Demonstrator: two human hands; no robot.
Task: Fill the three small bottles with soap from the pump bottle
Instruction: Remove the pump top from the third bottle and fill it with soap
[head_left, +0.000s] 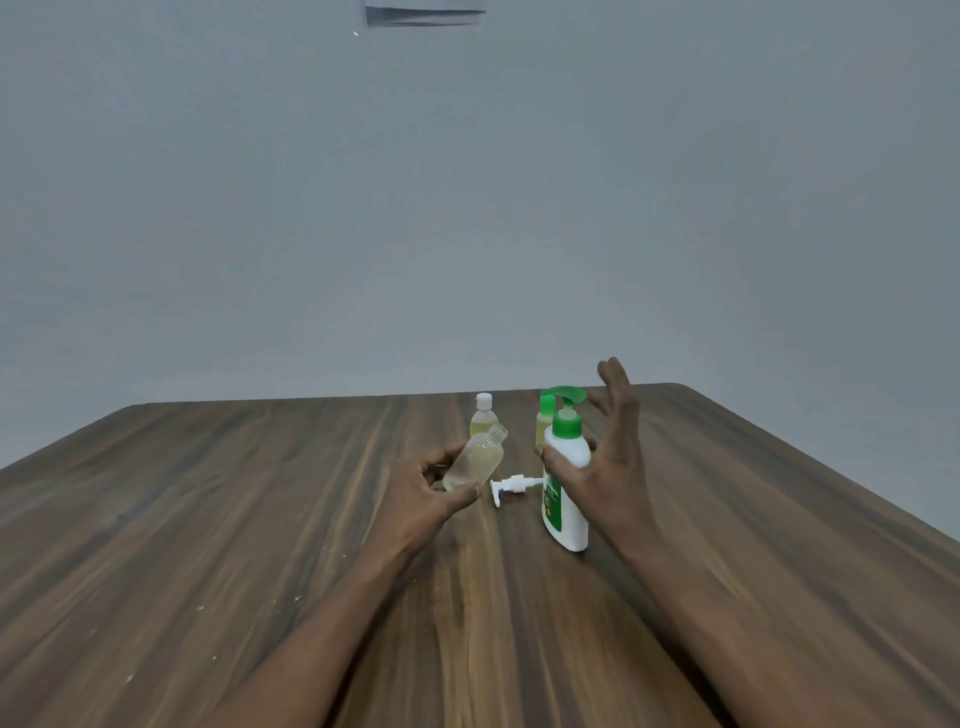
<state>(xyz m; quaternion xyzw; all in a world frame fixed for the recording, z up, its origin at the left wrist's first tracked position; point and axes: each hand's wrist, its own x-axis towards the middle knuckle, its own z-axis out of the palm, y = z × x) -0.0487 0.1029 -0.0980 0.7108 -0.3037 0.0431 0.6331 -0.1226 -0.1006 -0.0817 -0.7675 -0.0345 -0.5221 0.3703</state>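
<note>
Above wooden table (208, 519), left hand (426, 491) holds bottle (475, 460), neck tilted up-right.

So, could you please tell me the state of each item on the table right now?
Small clear plastic bottle: uncapped, tilted, gripped by left hand.
Small white-capped plastic bottle: capped, upright.
Small green-capped bottle: capped, upright.
White pump bottle, green pump: upright, touched by right hand.
White pump top: lying on wooden table.
</note>
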